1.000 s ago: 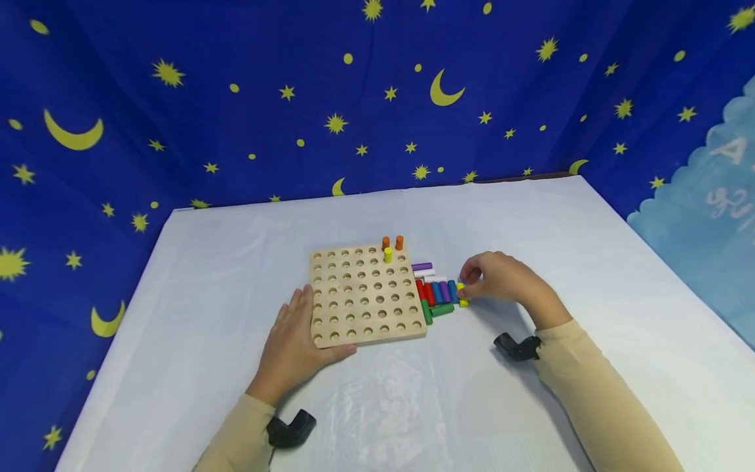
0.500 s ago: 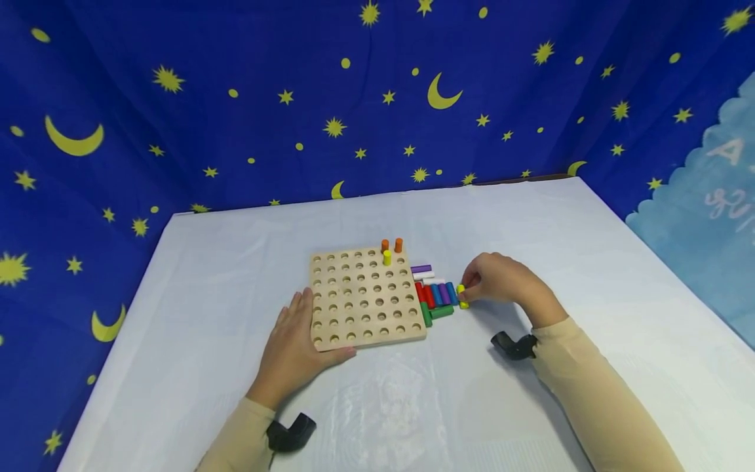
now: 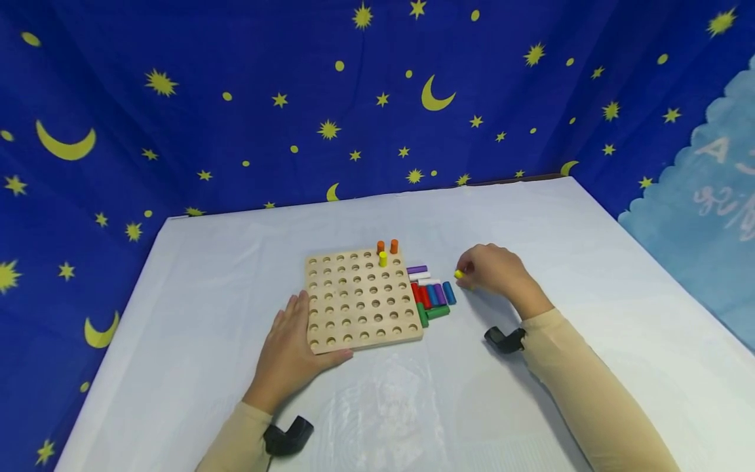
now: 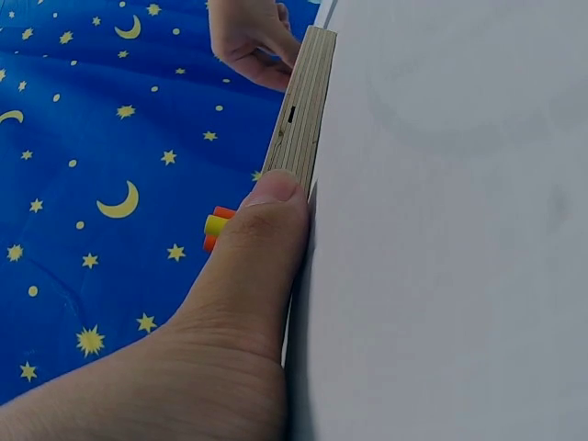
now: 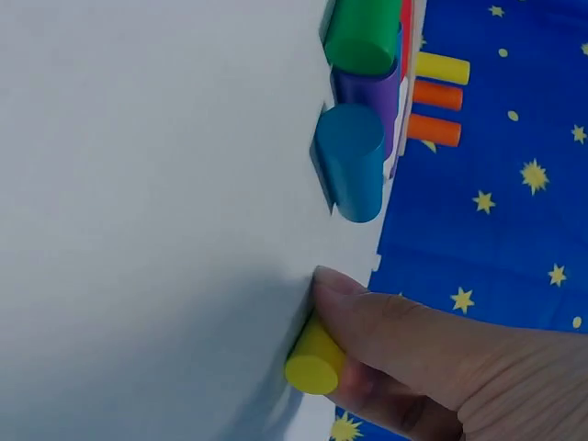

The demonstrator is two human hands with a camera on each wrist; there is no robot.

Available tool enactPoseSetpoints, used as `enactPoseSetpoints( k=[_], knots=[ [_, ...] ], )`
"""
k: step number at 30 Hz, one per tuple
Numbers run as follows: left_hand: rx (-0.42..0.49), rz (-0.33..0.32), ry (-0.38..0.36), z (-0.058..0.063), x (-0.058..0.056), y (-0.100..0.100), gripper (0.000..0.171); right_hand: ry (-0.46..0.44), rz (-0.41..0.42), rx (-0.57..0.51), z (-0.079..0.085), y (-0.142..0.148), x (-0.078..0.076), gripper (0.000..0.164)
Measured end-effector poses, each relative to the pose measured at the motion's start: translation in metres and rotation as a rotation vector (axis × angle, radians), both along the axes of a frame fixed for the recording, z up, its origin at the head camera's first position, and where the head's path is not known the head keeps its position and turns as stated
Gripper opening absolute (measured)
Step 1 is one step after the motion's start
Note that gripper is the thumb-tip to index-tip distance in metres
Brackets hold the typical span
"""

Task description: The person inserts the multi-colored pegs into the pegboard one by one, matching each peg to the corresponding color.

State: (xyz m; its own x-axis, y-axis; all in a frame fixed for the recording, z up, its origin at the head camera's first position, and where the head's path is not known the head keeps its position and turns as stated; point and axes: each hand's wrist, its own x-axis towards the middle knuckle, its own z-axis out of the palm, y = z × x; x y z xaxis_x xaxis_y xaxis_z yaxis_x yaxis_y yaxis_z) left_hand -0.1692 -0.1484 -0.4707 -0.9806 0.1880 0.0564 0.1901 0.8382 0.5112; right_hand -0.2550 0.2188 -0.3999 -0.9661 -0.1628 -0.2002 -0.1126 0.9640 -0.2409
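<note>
A square wooden pegboard [image 3: 381, 296] with rows of round holes lies on the table. My left hand [image 3: 288, 360] rests against its near left corner, fingers stretched along the left side and thumb against the front edge. To the right of the board, my right hand [image 3: 497, 272] pinches a yellow peg [image 5: 314, 363] between thumb and fingers, low over the white surface. Two orange pegs [image 3: 394, 246] and another yellow peg [image 3: 383, 259] stand in holes near the board's far right corner. Nearest the right hand among the loose pegs is a blue peg [image 3: 449, 293].
Several loose pegs lie by the board's right side: purple [image 3: 417, 269], white, red, blue and green [image 3: 438, 313]. Behind the white table [image 3: 259, 242] hangs a blue cloth [image 3: 236, 124] with moons and stars. Black wrist cameras [image 3: 289, 436] sit below both hands.
The right hand has picked up the yellow peg from the right end of the row and shifted it slightly away from the blue peg. The left hand holds its place on the board.
</note>
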Motion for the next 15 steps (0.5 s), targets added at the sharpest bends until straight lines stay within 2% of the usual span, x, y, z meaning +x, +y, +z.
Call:
enactPoseSetpoints(
  k=[9, 15],
  knots=[
    [0.004, -0.008, 0.008, -0.001, 0.000, 0.000, 0.141, 0.002, 0.033, -0.059, -0.006, 0.003, -0.007, 0.019],
    [0.005, -0.009, 0.007, 0.000, 0.000, -0.001, 0.141, 0.061, 0.012, -0.132, -0.010, 0.003, -0.013, 0.019]
  ],
)
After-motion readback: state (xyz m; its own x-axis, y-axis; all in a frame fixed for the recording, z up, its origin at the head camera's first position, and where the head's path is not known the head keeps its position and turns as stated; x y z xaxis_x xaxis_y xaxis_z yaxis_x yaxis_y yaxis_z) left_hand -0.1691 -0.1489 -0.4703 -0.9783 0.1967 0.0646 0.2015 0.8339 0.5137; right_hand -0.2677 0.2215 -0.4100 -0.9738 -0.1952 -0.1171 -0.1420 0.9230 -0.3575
